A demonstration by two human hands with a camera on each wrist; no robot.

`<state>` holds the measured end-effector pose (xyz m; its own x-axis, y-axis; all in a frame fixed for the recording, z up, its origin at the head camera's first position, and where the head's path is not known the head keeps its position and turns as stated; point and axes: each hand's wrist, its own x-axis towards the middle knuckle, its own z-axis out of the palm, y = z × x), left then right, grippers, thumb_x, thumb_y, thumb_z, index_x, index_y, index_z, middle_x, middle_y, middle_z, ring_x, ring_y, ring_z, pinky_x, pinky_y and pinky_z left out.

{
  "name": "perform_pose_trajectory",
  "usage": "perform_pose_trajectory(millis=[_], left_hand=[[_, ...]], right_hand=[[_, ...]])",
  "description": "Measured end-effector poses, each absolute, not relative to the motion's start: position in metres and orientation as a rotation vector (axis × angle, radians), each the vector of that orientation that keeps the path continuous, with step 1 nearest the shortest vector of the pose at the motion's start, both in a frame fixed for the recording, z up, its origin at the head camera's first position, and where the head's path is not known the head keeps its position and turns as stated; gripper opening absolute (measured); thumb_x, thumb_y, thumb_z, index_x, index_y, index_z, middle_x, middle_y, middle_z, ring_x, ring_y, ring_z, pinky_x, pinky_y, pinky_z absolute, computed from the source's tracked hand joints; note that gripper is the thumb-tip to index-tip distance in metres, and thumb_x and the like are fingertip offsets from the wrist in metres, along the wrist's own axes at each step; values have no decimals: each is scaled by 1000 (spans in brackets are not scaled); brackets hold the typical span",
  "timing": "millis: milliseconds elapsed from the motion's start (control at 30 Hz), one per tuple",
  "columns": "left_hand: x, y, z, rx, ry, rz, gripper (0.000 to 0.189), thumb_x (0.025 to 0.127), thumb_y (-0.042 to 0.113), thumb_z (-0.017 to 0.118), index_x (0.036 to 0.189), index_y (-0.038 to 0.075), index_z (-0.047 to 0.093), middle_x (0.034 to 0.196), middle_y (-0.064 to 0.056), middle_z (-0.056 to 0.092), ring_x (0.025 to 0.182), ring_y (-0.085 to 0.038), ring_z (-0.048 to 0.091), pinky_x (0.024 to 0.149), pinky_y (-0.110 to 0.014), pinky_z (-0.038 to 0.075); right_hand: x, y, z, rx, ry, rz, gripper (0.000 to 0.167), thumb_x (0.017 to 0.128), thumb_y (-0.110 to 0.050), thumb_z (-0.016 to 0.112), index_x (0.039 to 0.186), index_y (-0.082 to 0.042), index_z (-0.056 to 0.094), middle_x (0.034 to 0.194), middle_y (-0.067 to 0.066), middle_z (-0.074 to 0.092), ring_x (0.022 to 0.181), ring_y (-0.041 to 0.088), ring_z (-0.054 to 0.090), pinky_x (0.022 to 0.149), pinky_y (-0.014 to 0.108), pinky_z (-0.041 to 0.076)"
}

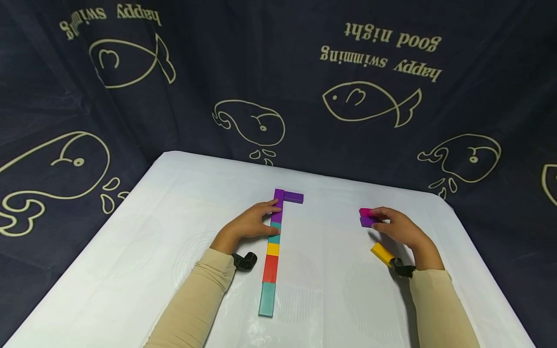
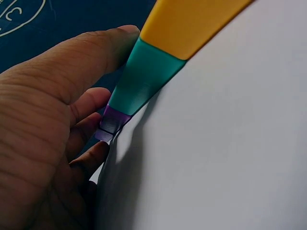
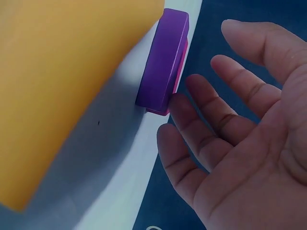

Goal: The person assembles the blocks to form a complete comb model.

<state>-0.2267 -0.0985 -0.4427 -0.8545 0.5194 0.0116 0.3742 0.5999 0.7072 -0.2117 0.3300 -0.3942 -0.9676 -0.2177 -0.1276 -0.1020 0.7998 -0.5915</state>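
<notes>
A straight row of blocks runs toward the far edge: a teal block [image 1: 267,299], a red block [image 1: 270,268], a yellow block [image 1: 272,249], another teal block [image 2: 143,76] and a purple block [image 1: 278,212]. A second purple block [image 1: 294,197] sticks out rightward at the far end. My left hand [image 1: 250,223] rests along the row, fingers by the purple block and thumb at the farther teal one. To the right, a pink block [image 1: 364,211] lies beside a purple block [image 3: 164,60]. My right hand [image 1: 398,227] is beside this pair, its fingers spread and relaxed.
A separate yellow block [image 1: 382,254] lies under my right wrist, near the black wrist camera [image 1: 402,268]. The blocks lie on a white-covered table [image 1: 322,299]. Dark blue cloth [image 1: 300,58] with fish and whale drawings hangs behind it.
</notes>
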Motion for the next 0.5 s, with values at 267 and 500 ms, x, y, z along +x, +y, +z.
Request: perform_pose_trajectory(millis=[267, 500], left_hand=[[-225, -98, -441, 732, 2627, 1105, 69, 82, 30, 81, 143, 13, 55, 161, -1, 31, 147, -26, 26, 119, -43, 24], [-226, -98, -442, 714, 2628, 1097, 69, 81, 31, 81, 143, 14, 55, 161, 0, 30, 147, -26, 26, 119, -44, 24]], right_hand=[[-210, 329, -397, -304, 2817, -881, 40, 94, -11, 65, 131, 2, 57, 122, 23, 59, 107, 37, 53, 93, 53, 45], [-210, 326, -397, -235, 2790, -843, 43, 94, -14, 67, 132, 2, 56, 123, 24, 57, 107, 37, 52, 95, 55, 46]])
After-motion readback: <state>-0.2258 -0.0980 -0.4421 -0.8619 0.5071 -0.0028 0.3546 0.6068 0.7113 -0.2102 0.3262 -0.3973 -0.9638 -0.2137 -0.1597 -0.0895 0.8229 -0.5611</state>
